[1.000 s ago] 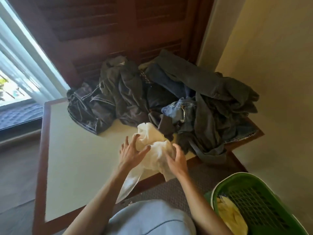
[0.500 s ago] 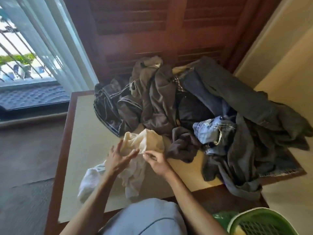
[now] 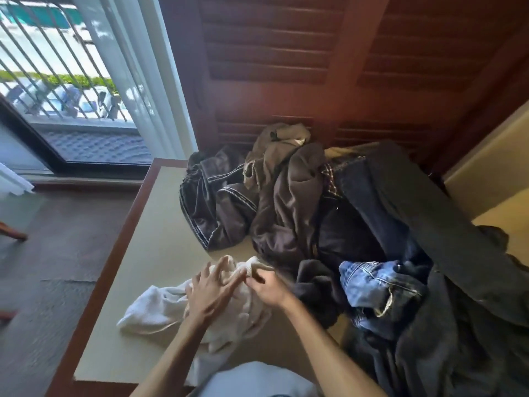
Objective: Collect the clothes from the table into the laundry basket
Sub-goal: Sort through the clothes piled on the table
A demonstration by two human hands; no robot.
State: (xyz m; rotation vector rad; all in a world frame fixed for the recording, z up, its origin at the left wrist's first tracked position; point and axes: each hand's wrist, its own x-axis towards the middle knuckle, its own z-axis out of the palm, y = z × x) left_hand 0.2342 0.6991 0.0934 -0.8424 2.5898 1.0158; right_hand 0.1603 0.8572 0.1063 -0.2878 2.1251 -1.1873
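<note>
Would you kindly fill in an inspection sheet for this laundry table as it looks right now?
Surface: cream-topped table with a wooden rim, near left part bare.
Job's things: white garment lying on the table under both hands; dark clothes pile at the far and right side, blue jeans among it; laundry basket not in view.
Clutter: nothing seen.
Grip: left hand rests flat, fingers spread, on the white garment; right hand pinches its edge.
Cables: nothing seen.
Surroundings: louvred wooden doors behind; barred window to the left.
</note>
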